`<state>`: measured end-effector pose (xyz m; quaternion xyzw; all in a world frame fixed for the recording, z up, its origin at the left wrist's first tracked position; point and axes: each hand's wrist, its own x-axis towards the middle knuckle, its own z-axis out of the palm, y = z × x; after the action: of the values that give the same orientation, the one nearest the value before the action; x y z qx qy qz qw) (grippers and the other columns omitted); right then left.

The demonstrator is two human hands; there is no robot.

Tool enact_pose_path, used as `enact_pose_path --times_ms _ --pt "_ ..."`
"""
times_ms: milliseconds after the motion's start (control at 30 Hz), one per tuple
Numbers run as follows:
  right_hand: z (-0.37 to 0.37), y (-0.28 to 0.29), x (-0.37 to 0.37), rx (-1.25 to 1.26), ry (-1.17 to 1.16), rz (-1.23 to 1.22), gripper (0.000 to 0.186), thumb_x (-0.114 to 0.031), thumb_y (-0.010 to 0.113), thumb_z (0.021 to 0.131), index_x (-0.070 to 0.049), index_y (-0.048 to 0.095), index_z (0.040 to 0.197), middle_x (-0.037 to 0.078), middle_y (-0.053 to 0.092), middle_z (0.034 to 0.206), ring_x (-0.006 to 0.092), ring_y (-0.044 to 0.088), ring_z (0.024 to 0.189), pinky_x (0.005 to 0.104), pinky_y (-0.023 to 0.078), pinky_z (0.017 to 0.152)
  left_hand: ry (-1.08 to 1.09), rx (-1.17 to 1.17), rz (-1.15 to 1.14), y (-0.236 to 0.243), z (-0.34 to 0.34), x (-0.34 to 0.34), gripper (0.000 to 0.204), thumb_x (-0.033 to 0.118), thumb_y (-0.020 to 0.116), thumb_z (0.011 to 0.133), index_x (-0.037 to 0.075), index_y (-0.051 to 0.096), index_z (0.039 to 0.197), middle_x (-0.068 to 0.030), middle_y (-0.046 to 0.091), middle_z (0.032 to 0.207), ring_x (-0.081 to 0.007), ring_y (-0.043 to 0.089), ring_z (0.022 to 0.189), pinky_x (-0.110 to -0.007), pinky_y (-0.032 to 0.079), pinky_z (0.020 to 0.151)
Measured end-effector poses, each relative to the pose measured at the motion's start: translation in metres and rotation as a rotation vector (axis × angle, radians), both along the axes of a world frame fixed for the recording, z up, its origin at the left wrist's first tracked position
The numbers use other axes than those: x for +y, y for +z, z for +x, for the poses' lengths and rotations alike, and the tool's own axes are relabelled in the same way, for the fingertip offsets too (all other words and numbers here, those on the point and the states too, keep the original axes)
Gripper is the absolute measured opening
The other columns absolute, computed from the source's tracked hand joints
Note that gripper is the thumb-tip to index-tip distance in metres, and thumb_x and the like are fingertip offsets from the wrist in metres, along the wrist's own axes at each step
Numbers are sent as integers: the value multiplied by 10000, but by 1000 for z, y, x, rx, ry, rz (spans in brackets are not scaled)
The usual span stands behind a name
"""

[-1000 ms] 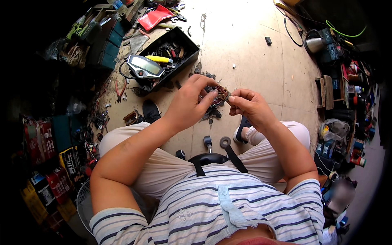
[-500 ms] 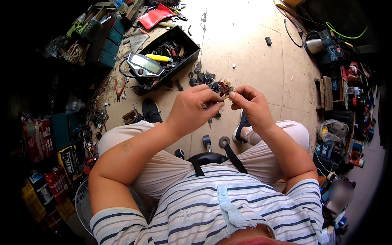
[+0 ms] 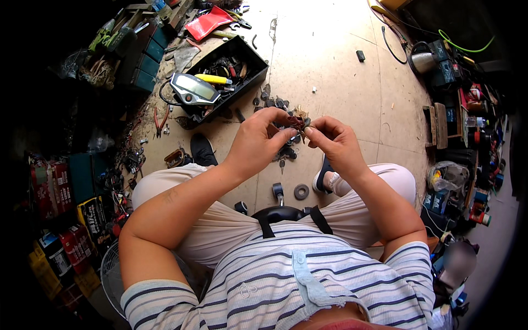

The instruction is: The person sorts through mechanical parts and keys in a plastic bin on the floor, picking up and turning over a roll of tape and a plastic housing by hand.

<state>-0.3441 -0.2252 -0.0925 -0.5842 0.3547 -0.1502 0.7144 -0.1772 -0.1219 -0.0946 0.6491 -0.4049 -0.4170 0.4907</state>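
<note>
In front of my knees both hands are raised and close together. My left hand (image 3: pixel 264 137) is closed around a small bunch of keys (image 3: pixel 297 124) with dark reddish-brown and brassy parts. My right hand (image 3: pixel 334 140) pinches the right side of the same bunch between thumb and forefinger. Finer details of the bunch are too small to make out, and fingers cover part of it. Just beyond and below the hands, a pile of loose black-headed keys (image 3: pixel 268 102) lies on the floor; my left hand hides some of it.
A black bin (image 3: pixel 250 81) of tools stands front left, with a grey instrument display (image 3: pixel 194 89) resting on its edge. Red-handled pliers (image 3: pixel 160 122) lie beside it. A round grey ring (image 3: pixel 301 191) sits between my feet. Cluttered shelves and boxes (image 3: pixel 440 203) line both sides.
My left hand's fingers have shifted around the bunch, and more of its reddish-brown part shows. The black strap over my right thigh has swung back, uncovering the grey ring.
</note>
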Motion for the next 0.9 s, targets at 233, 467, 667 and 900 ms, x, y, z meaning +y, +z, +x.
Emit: enact_pose_path --times_ms 233,467,667,900 --pt "1 0 2 13 -55 -39 142 -142 629 887 0 616 892 -1 595 743 49 526 685 196 437 640 -22 -258 -114 7 0 0 118 58 710 783 25 627 861 -45 623 775 -118 586 654 -239 466 575" --pt "4 8 1 32 -95 81 174 -174 628 890 -1 611 895 6 597 757 57 539 686 201 446 650 -63 -690 -462 9 5 -5 154 18 717 698 41 589 780 -81 595 762 -258 589 669 -320 484 582" --pt "2 9 -3 30 -37 41 166 -169 622 892 -5 601 878 2 587 755 55 528 677 199 437 639 -232 -943 -514 23 24 -12 197 62 716 698 72 593 852 -57 609 826 -244 586 738 -350 462 645" --pt "0 8 -2 66 -74 -14 140 -136 611 890 1 591 873 -1 578 740 50 516 681 193 424 611 -195 -800 -407 15 4 -3 188 111 722 730 68 614 878 -63 622 838 -252 594 753 -353 470 657"
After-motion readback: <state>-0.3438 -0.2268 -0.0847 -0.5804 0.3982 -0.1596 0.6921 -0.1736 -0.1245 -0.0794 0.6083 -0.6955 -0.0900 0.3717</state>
